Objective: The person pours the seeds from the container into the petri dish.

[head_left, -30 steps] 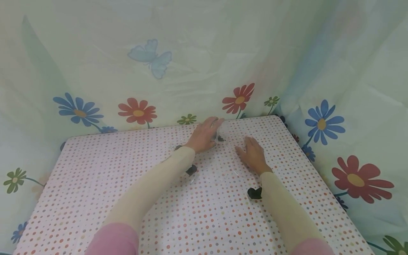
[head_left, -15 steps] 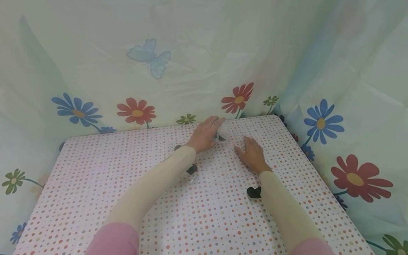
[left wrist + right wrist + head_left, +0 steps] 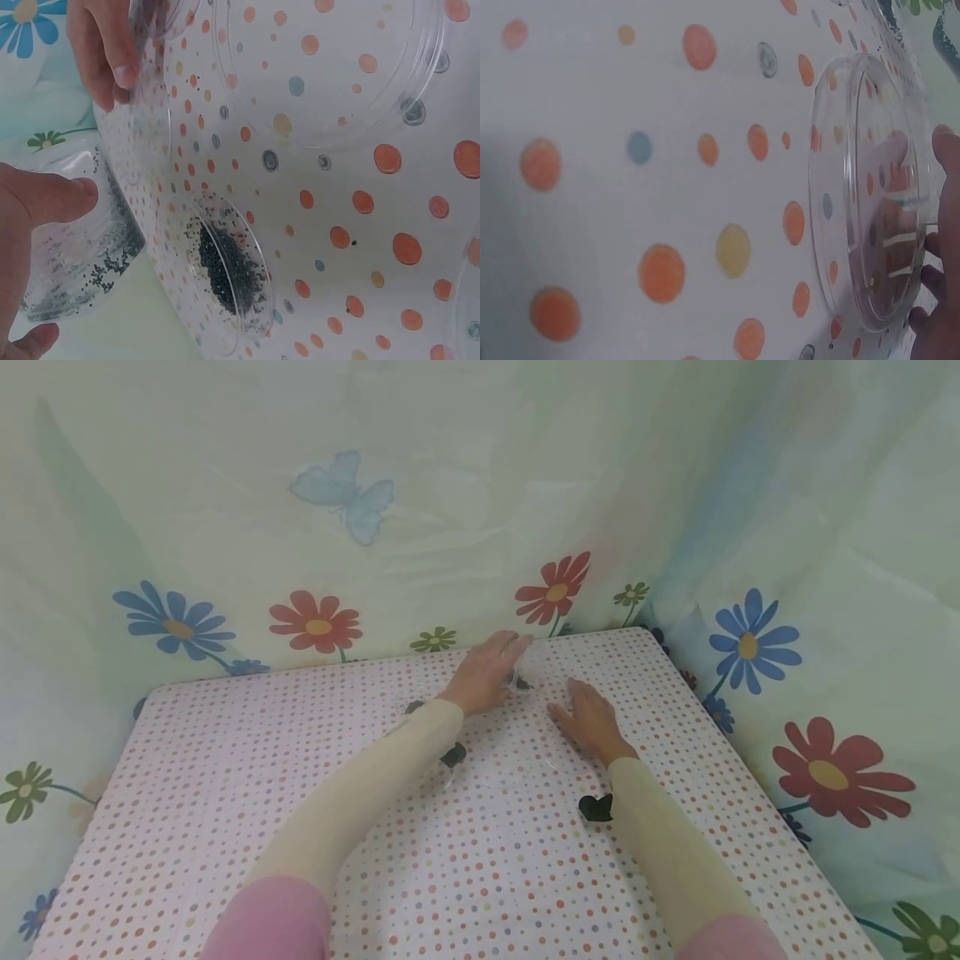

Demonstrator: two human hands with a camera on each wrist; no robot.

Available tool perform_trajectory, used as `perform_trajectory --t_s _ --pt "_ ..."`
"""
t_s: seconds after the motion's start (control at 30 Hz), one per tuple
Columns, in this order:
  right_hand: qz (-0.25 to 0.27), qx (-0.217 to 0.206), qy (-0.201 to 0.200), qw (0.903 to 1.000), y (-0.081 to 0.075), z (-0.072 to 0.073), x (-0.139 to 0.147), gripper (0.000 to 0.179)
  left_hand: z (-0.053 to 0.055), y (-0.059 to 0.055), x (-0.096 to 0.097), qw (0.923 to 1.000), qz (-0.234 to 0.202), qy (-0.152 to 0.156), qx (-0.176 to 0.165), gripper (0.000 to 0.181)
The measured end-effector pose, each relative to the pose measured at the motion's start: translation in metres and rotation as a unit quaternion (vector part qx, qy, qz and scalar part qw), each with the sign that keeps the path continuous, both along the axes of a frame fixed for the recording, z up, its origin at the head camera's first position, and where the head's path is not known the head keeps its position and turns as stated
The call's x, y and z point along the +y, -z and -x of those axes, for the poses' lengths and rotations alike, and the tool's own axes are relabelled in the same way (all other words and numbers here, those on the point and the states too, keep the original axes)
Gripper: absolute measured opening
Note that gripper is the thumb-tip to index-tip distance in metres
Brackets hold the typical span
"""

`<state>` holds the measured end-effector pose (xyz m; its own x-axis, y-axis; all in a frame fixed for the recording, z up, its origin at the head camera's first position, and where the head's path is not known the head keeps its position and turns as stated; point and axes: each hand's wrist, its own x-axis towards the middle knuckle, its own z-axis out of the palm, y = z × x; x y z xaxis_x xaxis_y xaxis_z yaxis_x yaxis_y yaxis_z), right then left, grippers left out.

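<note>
My left hand [image 3: 483, 675] grips a clear container [image 3: 94, 247] holding small dark grains, near the table's far edge. Its thumb [image 3: 64, 199] lies across the container in the left wrist view. A clear round dish [image 3: 255, 240] with a heap of dark grains [image 3: 225, 270] rests on the table close by. To the right, my right hand [image 3: 588, 718] is low over the table, thumb apart and fingers fairly straight. A clear round dish [image 3: 831, 247] sits right beside its fingers; whether they touch it is unclear.
Between the hands lies another clear dish [image 3: 300, 139], nearly invisible against the dotted tablecloth [image 3: 480, 877]. Black shapes show beside the left sleeve [image 3: 375, 768] and right sleeve [image 3: 660, 835]. A flowered curtain [image 3: 450, 510] hangs behind the table and on its right side.
The whole head view shifts slightly left. Both hands keep nearly the same pose and place, and the left one still grips the clear container.
</note>
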<state>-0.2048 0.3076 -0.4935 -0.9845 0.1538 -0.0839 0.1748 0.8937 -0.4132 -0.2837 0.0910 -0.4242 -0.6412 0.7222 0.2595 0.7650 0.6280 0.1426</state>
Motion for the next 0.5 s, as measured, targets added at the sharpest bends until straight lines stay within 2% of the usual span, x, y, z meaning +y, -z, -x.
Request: perform_trajectory --t_s 0.2,0.5 --pt "-0.001 -0.009 -0.005 0.9999 0.000 0.001 0.001 0.078 0.001 0.000 0.006 1.0000 0.007 -0.004 -0.006 0.094" --pt "0.012 -0.001 -0.011 0.9999 0.001 0.000 0.000 0.078 -0.002 -0.004 0.018 0.9999 -0.002 0.011 -0.002 0.092"
